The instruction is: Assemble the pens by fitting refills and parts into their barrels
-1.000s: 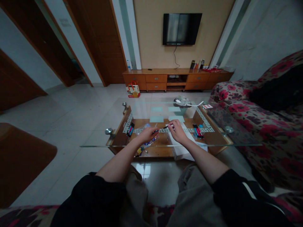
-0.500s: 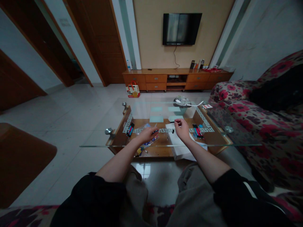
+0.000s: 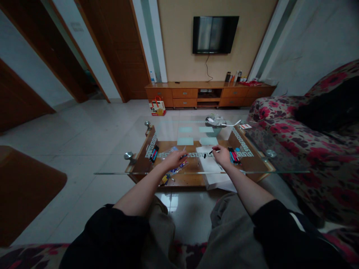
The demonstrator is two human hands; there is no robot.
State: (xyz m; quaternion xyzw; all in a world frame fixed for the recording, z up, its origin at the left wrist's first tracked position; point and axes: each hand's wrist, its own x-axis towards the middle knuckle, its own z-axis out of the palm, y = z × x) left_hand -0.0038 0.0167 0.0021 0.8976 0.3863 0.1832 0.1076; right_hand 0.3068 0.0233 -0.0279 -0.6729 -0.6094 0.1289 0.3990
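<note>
Shifted rightward, the right hand (image 3: 222, 155) pinches a slim black piece (image 3: 211, 152) near the right-side pens (image 3: 234, 156); the left hand (image 3: 174, 159) pinches a small dark item (image 3: 184, 155).

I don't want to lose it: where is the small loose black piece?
In the head view, the loose black piece lies just left of the right hand, seen against the white box.

The right hand (image 3: 222, 154) has moved rightward.
</note>
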